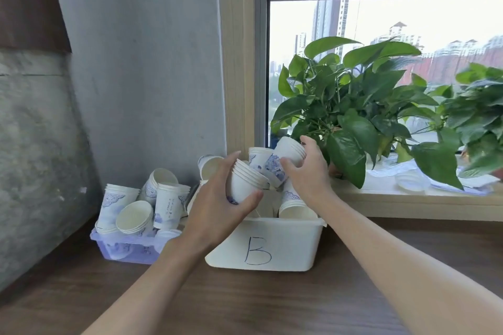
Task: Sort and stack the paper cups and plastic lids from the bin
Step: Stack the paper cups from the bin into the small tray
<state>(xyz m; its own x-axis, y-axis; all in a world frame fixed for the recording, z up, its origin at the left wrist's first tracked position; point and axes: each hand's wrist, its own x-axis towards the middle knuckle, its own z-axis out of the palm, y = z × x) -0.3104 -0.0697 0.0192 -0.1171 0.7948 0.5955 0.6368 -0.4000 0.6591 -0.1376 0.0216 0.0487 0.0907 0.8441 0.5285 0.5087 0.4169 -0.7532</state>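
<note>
A white bin marked B (288,242) stands on the wooden table and holds several white paper cups with blue print. My left hand (215,204) grips a short stack of nested cups (245,182) above the bin's left side. My right hand (307,168) holds another tilted stack of cups (285,158) above the bin's back. A small purple bin (122,247) to the left holds more cup stacks (166,204) and some flat white lids (168,233).
A grey wall rises behind the bins. To the right, a window sill carries leafy potted plants (353,106), papers and clear plastic lids (411,182). Bare wooden table (245,302) stretches in front of the bins.
</note>
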